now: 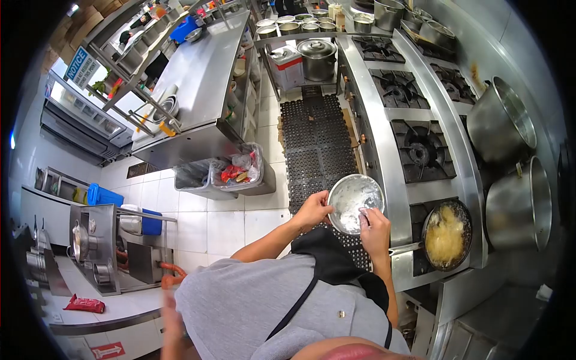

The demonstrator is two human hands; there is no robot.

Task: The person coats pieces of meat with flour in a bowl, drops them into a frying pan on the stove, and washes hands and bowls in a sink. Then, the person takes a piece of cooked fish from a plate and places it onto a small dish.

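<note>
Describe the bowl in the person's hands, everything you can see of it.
The bowl is round, open and silvery, apparently metal, its inside streaked with white, powdery-looking residue. Its mouth faces the camera. It is held in front of the person, beside the stove. The left hand grips its left rim; the right hand reaches over the near right edge, fingertips inside. Its underside is hidden.

**Inspector:** Lighting?
**Assistant:** Bright and mostly even; the steel worktop (207,75) throws back pale glare. A bluish-white light spot (12,141) shows at the left rim.
**Inspector:** Sharpness?
**Assistant:** Metal bowl (342,193) clear; a pinkish streak (171,318) at lower left blurred; far background indistinct.
**Inspector:** Distortion?
**Assistant:** Pronounced fisheye; the stove (414,116) curves, corners fall to black.
</note>
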